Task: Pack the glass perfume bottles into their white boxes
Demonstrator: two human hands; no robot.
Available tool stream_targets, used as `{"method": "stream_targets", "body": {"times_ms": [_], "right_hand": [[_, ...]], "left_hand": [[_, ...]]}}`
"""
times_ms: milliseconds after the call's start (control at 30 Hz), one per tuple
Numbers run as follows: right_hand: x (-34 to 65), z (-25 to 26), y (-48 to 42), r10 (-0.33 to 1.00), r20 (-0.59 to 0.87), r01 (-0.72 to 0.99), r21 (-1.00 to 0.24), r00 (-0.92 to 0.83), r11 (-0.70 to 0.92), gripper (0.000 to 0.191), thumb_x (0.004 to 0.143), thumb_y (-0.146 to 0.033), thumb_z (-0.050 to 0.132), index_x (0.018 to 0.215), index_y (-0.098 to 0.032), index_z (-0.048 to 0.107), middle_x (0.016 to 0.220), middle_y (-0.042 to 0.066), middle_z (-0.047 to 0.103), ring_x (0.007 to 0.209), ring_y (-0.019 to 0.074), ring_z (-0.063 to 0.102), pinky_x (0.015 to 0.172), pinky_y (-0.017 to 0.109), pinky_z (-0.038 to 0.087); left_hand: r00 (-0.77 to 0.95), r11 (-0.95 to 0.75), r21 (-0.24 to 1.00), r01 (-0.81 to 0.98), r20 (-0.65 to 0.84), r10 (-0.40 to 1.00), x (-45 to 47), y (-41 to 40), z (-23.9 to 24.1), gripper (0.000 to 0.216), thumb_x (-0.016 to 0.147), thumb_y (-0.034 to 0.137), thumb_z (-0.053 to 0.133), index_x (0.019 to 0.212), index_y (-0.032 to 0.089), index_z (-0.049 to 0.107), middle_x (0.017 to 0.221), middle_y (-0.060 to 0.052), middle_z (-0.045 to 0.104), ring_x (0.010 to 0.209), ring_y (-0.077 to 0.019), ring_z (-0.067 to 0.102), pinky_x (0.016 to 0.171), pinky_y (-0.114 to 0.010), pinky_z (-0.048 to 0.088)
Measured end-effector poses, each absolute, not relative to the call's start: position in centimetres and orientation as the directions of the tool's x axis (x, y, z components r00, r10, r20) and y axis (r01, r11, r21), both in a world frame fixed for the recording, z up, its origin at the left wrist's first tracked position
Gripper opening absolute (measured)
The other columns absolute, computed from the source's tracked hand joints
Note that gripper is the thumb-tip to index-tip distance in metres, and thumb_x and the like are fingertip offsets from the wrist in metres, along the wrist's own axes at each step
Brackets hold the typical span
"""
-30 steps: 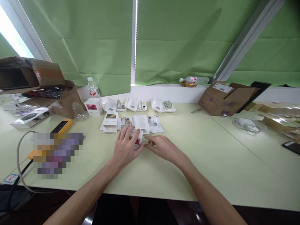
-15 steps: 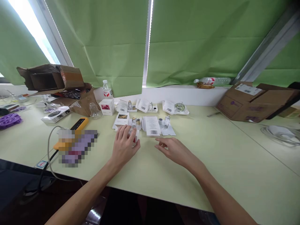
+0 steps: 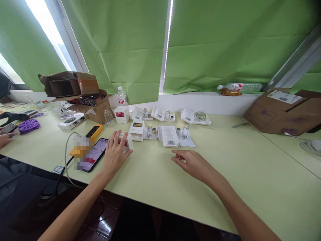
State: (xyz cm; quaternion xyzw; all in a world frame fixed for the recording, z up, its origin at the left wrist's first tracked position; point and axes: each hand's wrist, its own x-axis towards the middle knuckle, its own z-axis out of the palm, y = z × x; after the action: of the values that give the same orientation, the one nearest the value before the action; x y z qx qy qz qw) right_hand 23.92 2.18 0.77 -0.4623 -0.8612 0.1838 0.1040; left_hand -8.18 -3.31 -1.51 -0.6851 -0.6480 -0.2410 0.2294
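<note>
My left hand [image 3: 114, 156] is closed over a small white carton with a red print [image 3: 127, 142], which rests on the pale green table [image 3: 160, 180] beside a phone [image 3: 96, 153]. My right hand [image 3: 192, 163] lies open and flat on the table, holding nothing, a little in front of a white leaflet with a barcode [image 3: 169, 135]. Behind them stand rows of small glass bottles [image 3: 185, 131] on opened white cartons [image 3: 136, 128], and one closed white box with a red picture [image 3: 121, 114].
Open cardboard boxes [image 3: 72, 84] and a plastic water bottle [image 3: 121, 96] stand at the back left, another cardboard box [image 3: 281, 112] at the right. A yellow device [image 3: 92, 132] with a cable lies near the phone. Another person's hand [image 3: 5, 138] holds a phone at far left.
My left hand has carried the small carton leftward, away from the leaflet toward the phone. My right hand has let go and flattened on the table. The view has swung left.
</note>
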Motion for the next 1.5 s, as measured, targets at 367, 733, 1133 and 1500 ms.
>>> {"method": "stream_targets", "body": {"times_ms": [367,733,1133,1500], "right_hand": [[23.9,0.8,2.1,0.826,0.007,0.76,-0.388,-0.564,0.522,0.045,0.095,-0.043,0.042,0.126,-0.018,0.062,0.113,0.011,0.071,0.099,0.0296,0.067,0.082,0.041,0.051],[23.7,0.5,1.9,0.816,0.02,0.757,-0.36,-0.578,0.545,0.045,0.096,-0.042,0.041,0.128,-0.018,0.061,0.118,0.012,0.069,0.106,0.0304,0.065,0.088,0.042,0.049],[23.4,0.4,1.5,0.806,0.005,0.756,-0.341,-0.592,0.558,0.043,0.097,-0.038,0.038,0.127,-0.019,0.062,0.119,0.011,0.068,0.109,0.0308,0.064,0.087,0.043,0.05],[23.2,0.0,1.7,0.79,0.026,0.744,-0.319,-0.612,0.587,0.039,0.097,-0.036,0.039,0.121,-0.021,0.065,0.122,0.011,0.067,0.112,0.0321,0.062,0.088,0.044,0.05]], "left_hand": [[-0.088,0.153,-0.094,0.984,0.49,0.867,-11.4,-1.7,-0.2,0.068,0.084,0.042,0.063,0.142,0.019,0.036,0.151,-0.014,0.036,0.142,-0.0338,0.027,0.087,-0.045,0.056],[-0.067,0.132,-0.091,0.987,0.511,0.857,-13.5,1.4,-0.4,0.073,0.078,0.042,0.071,0.139,0.018,0.037,0.147,-0.017,0.04,0.14,-0.0349,0.029,0.095,-0.048,0.051],[-0.078,0.126,-0.055,0.991,0.532,0.843,-15.3,6.2,-1.2,0.076,0.077,0.04,0.072,0.14,0.018,0.037,0.15,-0.019,0.034,0.14,-0.0373,0.026,0.093,-0.05,0.052],[-0.094,0.139,-0.045,0.989,0.53,0.843,-16.6,11.2,-1.6,0.085,0.073,0.037,0.076,0.144,0.015,0.033,0.151,-0.02,0.033,0.142,-0.0369,0.022,0.096,-0.049,0.05]]}}
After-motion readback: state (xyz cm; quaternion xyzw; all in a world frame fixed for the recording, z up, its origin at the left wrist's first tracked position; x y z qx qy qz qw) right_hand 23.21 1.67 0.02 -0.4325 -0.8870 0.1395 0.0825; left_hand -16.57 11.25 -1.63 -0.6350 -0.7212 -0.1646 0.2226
